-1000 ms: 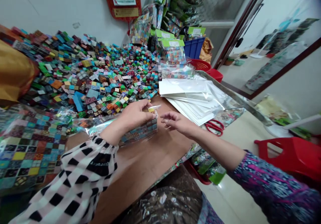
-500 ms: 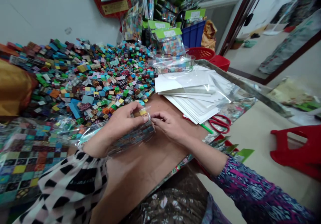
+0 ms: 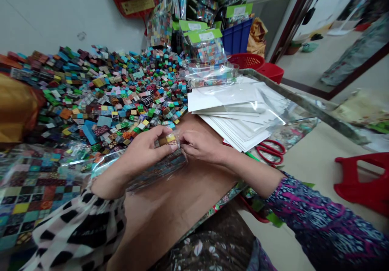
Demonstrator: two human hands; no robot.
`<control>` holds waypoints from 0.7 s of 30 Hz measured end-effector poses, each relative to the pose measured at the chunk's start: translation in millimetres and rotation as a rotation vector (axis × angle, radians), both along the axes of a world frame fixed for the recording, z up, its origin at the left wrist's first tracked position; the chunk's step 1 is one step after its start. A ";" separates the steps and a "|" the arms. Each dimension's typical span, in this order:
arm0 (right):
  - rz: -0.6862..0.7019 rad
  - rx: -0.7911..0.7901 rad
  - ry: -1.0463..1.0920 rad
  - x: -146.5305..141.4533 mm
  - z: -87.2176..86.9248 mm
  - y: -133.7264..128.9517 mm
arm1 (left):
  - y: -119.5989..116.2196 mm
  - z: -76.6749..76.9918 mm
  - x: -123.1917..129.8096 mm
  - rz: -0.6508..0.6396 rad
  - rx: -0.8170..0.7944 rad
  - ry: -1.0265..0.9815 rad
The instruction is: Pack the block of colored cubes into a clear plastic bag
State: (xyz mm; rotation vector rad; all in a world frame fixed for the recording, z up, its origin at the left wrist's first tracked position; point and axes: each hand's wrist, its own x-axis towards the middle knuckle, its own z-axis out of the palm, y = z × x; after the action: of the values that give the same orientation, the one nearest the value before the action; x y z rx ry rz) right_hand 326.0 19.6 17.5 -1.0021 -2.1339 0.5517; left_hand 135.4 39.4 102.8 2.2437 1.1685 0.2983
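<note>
A clear plastic bag (image 3: pixel 165 163) filled with small patterned cubes lies slanted on the brown tabletop. My left hand (image 3: pixel 142 149) is closed around its upper side, thumb in front and fingers behind. Yellow and brown cubes (image 3: pixel 167 139) show between that thumb and forefinger. At the bag's right end, my right hand (image 3: pixel 202 146) is closed, its fingertips pinched together on the bag's edge. What exactly lies under those fingertips is partly hidden. A large heap of loose coloured cubes (image 3: pixel 121 97) sits just beyond my left hand.
White cards (image 3: pixel 231 117) in clear sleeves are stacked right of the heap, near red-handled scissors (image 3: pixel 272 151). Another bag of cubes (image 3: pixel 33 198) lies at left. Green-topped packs (image 3: pixel 209 46), a blue crate (image 3: pixel 237 38) and a red basket (image 3: pixel 247 61) stand behind. A red stool (image 3: pixel 361 182) is at right.
My right hand's fingers have curled in closer against the bag's end. My left hand has shifted slightly left and keeps its hold. The right forearm has moved a little to the right.
</note>
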 end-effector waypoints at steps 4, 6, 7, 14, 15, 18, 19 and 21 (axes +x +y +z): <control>-0.129 -0.085 -0.023 -4.6 5.7 -11.4 | 0.1 0.1 0.1 0.012 0.031 0.019; -0.186 -0.114 -0.064 -5.7 9.8 -17.2 | -0.6 0.0 0.7 0.032 0.039 0.029; -0.210 -0.117 -0.078 -6.1 12.0 -19.6 | -1.1 -0.2 1.1 0.044 0.043 0.032; -0.217 -0.289 0.030 -11.9 26.0 -27.8 | -2.4 -3.6 4.1 0.084 0.158 0.042; -0.227 -0.306 0.053 -12.8 26.6 -28.4 | -2.1 -4.0 4.2 0.079 0.189 0.043; -0.266 -0.352 0.110 -14.3 25.4 -29.7 | -1.5 -4.8 3.9 0.048 0.242 0.068; -0.274 -0.366 0.127 -14.5 24.1 -30.0 | -1.6 -4.9 3.7 0.042 0.239 0.072; -0.275 -0.403 0.160 -14.9 20.6 -30.1 | -2.1 -5.1 3.1 0.054 0.220 0.058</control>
State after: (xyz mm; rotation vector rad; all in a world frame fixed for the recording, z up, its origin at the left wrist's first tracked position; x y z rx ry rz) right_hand 311.1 -10.5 38.1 -1.3939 -1.7411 0.9111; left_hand 138.5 37.3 97.6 2.4265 1.2829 0.4035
